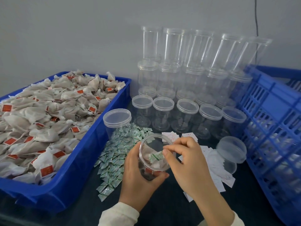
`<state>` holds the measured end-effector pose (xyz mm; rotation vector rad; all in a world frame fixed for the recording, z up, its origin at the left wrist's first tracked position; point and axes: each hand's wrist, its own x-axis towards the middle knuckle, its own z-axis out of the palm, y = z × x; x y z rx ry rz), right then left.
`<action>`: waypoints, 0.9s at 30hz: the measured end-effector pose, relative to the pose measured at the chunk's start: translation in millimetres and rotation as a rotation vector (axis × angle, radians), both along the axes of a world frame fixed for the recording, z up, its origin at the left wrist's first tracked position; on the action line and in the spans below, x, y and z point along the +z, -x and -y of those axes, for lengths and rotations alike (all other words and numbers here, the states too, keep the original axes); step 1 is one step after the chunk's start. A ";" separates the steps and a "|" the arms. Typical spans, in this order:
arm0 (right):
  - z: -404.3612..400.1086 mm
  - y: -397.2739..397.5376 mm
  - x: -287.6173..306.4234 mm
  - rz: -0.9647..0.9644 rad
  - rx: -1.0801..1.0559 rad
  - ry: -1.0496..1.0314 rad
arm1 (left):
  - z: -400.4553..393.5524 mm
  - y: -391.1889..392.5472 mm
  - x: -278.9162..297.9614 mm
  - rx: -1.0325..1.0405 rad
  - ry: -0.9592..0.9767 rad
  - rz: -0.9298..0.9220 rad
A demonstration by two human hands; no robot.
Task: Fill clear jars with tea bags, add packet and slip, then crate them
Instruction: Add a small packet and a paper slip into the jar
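Note:
My left hand (138, 175) grips a clear jar (150, 145) tilted toward me, with tea bags inside it. A small green-and-white packet (155, 157) lies just inside the jar's mouth, at the fingertips of my right hand (187, 159), whose fingers are curled over the rim. Whether those fingers still pinch the packet I cannot tell. A blue bin (97, 128) heaped with tea bags (48, 115) stands to the left. Loose green packets (114, 162) are scattered on the dark table beside the jar. White paper slips (218, 178) lie under and right of my right hand.
Several empty clear jars (187, 111) stand stacked in rows against the grey wall. One empty jar (117, 121) stands nearer, by the bin. Another clear jar (231, 152) lies on its side at the right. A blue slatted crate (273, 128) fills the right edge.

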<state>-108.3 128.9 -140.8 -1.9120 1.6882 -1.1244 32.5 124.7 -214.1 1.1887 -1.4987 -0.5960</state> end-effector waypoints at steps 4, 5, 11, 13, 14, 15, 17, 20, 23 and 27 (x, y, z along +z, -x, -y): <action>2.6 17.6 4.6 0.124 -0.008 0.012 | -1.7 4.4 -0.3 -0.009 0.008 -0.001; 5.8 26.0 4.0 0.146 -0.035 0.022 | -2.0 5.3 -0.7 -0.010 0.007 0.003; 21.3 89.2 -33.7 -0.193 -0.255 -0.280 | -1.5 7.4 -3.7 -0.022 -0.009 -0.023; 18.3 99.8 -54.5 -0.365 -0.251 -0.457 | -0.6 8.4 -4.2 -0.020 -0.010 -0.022; 15.9 101.1 -61.9 -0.425 -0.240 -0.487 | -0.2 9.1 -4.4 -0.019 -0.013 -0.018; 13.3 100.4 -66.7 -0.454 -0.238 -0.475 | 0.0 9.9 -4.4 -0.021 -0.018 -0.015; 7.8 97.6 -72.6 -0.425 -0.237 -0.400 | 0.6 11.7 -4.4 -0.024 -0.032 -0.005; -5.5 95.5 -75.3 -0.363 -0.093 -0.379 | 0.6 12.8 -5.5 -0.028 -0.044 0.018; -18.1 97.9 -75.5 -0.436 0.113 -0.442 | 0.2 12.7 -6.6 -0.034 -0.046 0.020; -15.2 99.4 -68.8 -0.435 0.204 -0.453 | 0.1 13.9 -6.9 -0.045 -0.042 0.023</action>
